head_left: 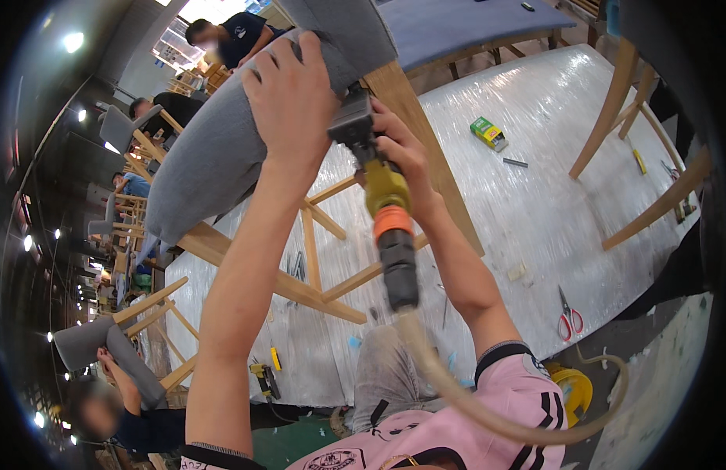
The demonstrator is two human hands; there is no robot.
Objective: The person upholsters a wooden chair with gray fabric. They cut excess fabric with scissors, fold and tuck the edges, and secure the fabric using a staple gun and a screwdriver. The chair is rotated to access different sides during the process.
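Note:
My left hand (292,94) presses flat on the grey upholstered seat (214,149) of a wooden chair that lies tipped over. My right hand (400,157) grips a pneumatic tool (386,211) with a yellow and orange body. Its dark head points up against the chair where a wooden leg (426,149) meets the grey fabric. A pale air hose (488,415) runs from the tool's handle down past my pink shirt and curls to the right.
The chair rests on a big table wrapped in clear plastic film (535,133). On it lie a green box (488,133), red-handled scissors (568,317) and small tools. Another chair's wooden legs (614,110) stand at right. Other people work on chairs at left and behind.

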